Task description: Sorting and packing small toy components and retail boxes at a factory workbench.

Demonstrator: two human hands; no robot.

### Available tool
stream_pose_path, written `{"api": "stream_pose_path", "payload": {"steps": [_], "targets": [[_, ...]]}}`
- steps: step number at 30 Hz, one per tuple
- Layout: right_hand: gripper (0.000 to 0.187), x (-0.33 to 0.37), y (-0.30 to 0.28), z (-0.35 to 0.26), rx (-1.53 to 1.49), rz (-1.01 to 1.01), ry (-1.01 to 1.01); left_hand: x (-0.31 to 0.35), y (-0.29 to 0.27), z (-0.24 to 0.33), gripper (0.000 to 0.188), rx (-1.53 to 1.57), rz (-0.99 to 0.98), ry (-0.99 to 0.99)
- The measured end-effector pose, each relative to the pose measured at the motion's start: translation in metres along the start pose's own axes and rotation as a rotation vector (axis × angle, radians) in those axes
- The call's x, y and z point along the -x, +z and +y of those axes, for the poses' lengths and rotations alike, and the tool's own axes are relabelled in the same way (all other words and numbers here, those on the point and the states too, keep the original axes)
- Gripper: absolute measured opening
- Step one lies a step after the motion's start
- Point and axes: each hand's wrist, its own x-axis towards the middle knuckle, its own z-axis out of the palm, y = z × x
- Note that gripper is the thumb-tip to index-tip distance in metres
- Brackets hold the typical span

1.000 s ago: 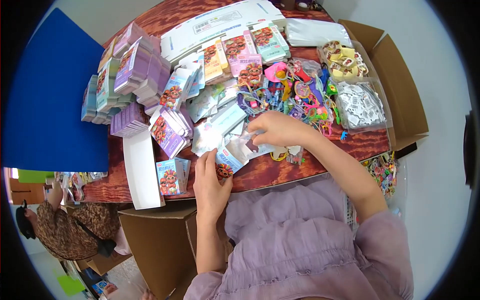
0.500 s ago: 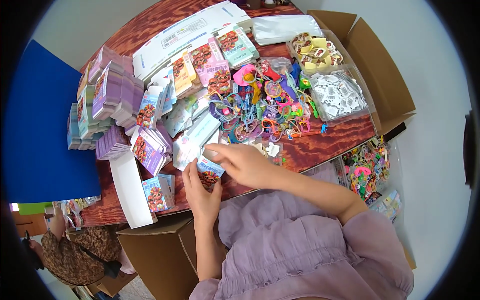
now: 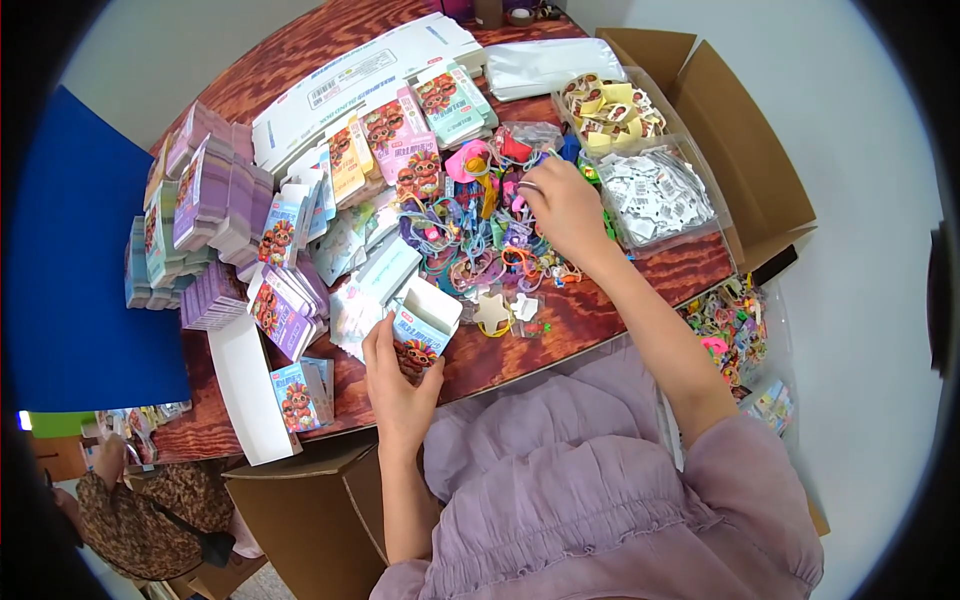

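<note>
My left hand (image 3: 402, 398) grips a small light-blue carton (image 3: 418, 340) printed with a colourful cartoon figure; its top flap stands up. Over the pile of colourful trinkets (image 3: 490, 235), among them elastic bands and small plastic toys, is my right hand (image 3: 566, 212). Its fingers are bent together with the tips down in the pile, and what they pinch, if anything, is hidden. Close to the carton lie pale printed sachets (image 3: 352, 312) and a light-blue folded packet (image 3: 390, 268). A cream star-shaped piece (image 3: 491, 312) sits right of the carton.
Purple cartons (image 3: 225, 190) are stacked at the left, beside a white tray (image 3: 243, 385). Behind the pile stand pink cartons (image 3: 390, 125) and a long white box (image 3: 345, 85). At right are a clear tub of white slips (image 3: 660, 195) and an open cardboard box (image 3: 755, 150). Another person (image 3: 165, 510) sits lower left.
My right hand has left the carton and moved up and right to the trinket pile. The carton's open top now shows, and my left hand still holds it.
</note>
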Motion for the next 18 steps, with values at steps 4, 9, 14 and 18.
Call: {"api": "stream_pose_path", "payload": {"steps": [4,9,14,18], "targets": [[0.018,-0.005,-0.028,-0.01,-0.446,0.017,0.252,0.002,-0.006,-0.007,0.077,-0.021,0.018,-0.004],[0.022,0.014,-0.04,-0.017,-0.54,-0.271,0.299,0.001,-0.008,-0.004,0.079,-0.026,0.013,-0.009],[0.03,0.032,-0.01,-0.04,-0.016,-0.001,0.016,0.001,-0.003,-0.002,0.08,-0.015,0.005,0.007],[0.026,0.026,-0.011,-0.029,-0.196,-0.1,0.094,0.003,-0.007,-0.001,0.08,-0.007,0.014,-0.002]]}}
